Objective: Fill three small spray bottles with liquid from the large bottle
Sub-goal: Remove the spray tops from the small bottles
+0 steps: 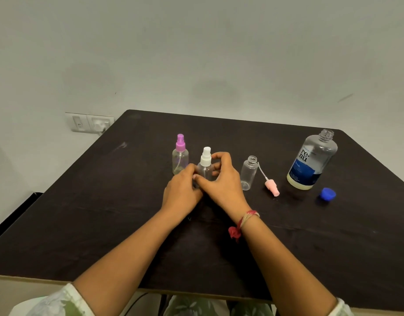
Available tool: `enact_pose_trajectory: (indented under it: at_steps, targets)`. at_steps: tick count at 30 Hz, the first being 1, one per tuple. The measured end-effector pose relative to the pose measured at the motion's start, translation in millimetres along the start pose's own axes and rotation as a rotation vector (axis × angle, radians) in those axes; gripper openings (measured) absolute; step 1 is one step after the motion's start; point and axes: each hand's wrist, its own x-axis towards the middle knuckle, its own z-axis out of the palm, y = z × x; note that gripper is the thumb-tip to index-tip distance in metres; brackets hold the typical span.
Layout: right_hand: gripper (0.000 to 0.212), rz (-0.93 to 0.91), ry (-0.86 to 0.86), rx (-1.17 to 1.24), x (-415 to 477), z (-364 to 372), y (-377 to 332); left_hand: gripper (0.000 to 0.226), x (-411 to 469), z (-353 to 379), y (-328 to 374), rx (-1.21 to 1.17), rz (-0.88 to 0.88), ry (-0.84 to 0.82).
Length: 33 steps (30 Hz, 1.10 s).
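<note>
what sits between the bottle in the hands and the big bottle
The uncapped small bottle and the pink sprayer lying beside it sit between the white-capped bottle and the large bottle.

Head camera looks forward and down (wide-angle) onto the table [82, 201].

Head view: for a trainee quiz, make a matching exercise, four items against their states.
1. small clear purple-topped spray bottle
2. small clear white-topped spray bottle
3. pink spray head
4. large clear blue-labelled bottle

A. lying on black table
B. open, cap off
C. gripped by left hand and right hand
D. standing leftmost, top on

Pairs: 1-D, 2-C, 3-A, 4-B
</note>
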Motion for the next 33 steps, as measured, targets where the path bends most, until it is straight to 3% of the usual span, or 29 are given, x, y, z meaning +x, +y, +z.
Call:
enact_pose_trajectory:
  at_steps: [2,6,13,23,27,33]
  targets:
    - [0.05,-0.033,0.032,0.07,2.0,-0.2,-0.6,0.015,0.2,-0.3,-0.3,-0.007,0.008,0.001]
    - [0.037,-0.096,0.134,0.261,3.1,-2.8,-5.6,0.032,1.6,-0.3,1.2,-0.037,-0.002,-0.005]
    - [0.028,-0.117,0.165,0.306,7.6,-3.6,-1.8,0.03,4.6,2.1,-0.9,-0.06,-0.006,-0.015]
    - [0.022,-0.14,0.062,0.331,7.1,-9.3,1.6,0.033,5.5,4.7,0.2,-0.087,0.003,-0.057]
    - [0.033,-0.159,0.139,0.268,8.7,-6.9,2.2,0.037,4.7,5.6,0.5,-0.074,0.004,-0.066]
    - [0.054,-0.101,0.078,0.379,9.0,-8.5,6.2,0.032,3.7,5.2,2.3,-0.084,-0.004,-0.073]
